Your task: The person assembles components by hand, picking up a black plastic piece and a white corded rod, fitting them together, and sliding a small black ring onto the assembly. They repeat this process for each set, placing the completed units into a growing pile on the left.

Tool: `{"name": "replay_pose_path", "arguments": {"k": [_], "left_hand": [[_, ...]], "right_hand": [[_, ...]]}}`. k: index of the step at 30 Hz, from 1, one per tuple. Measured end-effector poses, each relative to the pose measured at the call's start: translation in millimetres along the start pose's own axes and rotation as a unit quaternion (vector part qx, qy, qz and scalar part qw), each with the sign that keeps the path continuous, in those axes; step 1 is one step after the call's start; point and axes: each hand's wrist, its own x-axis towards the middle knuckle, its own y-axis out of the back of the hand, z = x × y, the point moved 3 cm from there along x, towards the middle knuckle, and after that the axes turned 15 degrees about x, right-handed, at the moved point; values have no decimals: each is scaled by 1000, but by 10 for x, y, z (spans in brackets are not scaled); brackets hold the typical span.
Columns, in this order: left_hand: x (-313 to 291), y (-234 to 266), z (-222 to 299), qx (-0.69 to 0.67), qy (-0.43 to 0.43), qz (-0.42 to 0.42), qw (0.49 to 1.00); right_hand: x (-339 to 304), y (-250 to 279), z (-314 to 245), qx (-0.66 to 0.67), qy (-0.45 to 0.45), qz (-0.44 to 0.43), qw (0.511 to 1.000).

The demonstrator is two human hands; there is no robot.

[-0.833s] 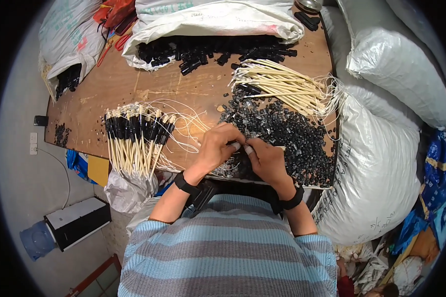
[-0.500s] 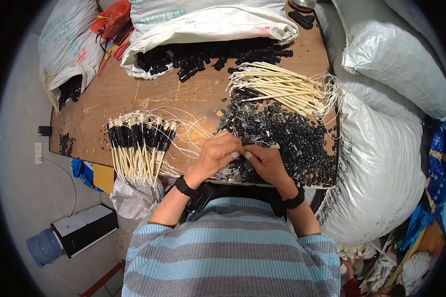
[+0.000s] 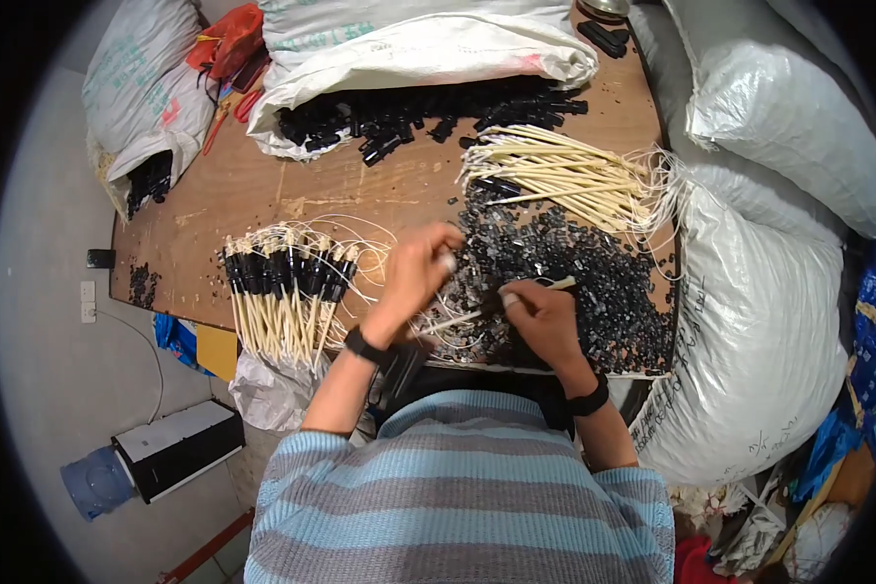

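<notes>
My right hand (image 3: 547,323) is closed around a thin pale stick (image 3: 455,322), whose two ends show on either side of the fingers. It rests low over the near edge of a heap of small black plastic pieces (image 3: 599,268). My left hand (image 3: 419,273) is raised beside the heap's left side, apart from the stick. Its fingers are curled together, and whatever they pinch is hidden and slightly blurred. Thin white strings (image 3: 368,263) trail on the table left of this hand, from a bundle of pale sticks with black sleeves (image 3: 287,277).
Another bundle of pale sticks (image 3: 565,180) with white strings lies behind the heap. A large white sack (image 3: 438,58) spills black tubes (image 3: 384,141) onto the brown table (image 3: 311,185). Full white sacks (image 3: 759,321) line the right side, and a red bag (image 3: 229,44) sits back left.
My hands were together over the heap. The left has moved up and left, away from the right, which stays low and now shows the stick running through its grip. The view has shifted slightly.
</notes>
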Motion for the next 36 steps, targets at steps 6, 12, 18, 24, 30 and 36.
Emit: {"name": "replay_pose_path", "arguments": {"k": [6,12,18,24,30,36], "left_hand": [[655,-154,-409,99,-35,33,994],[613,-162,-870,-24,100,-3,995],[10,-255,479,-139,21,-44,989],[-109,-325,469,-70,-41,63,995],[-142,-318,477,-53,-8,75,996],[-164,-407,398,-56,49,47,996]], "right_hand": [[-9,104,81,90,-75,65,991],[10,198,199,136,-106,144,974],[145,137,216,84,-131,140,978],[129,-25,175,318,-141,99,932],[95,-2,117,261,-113,121,951],[67,-3,67,77,-17,131,988]]}}
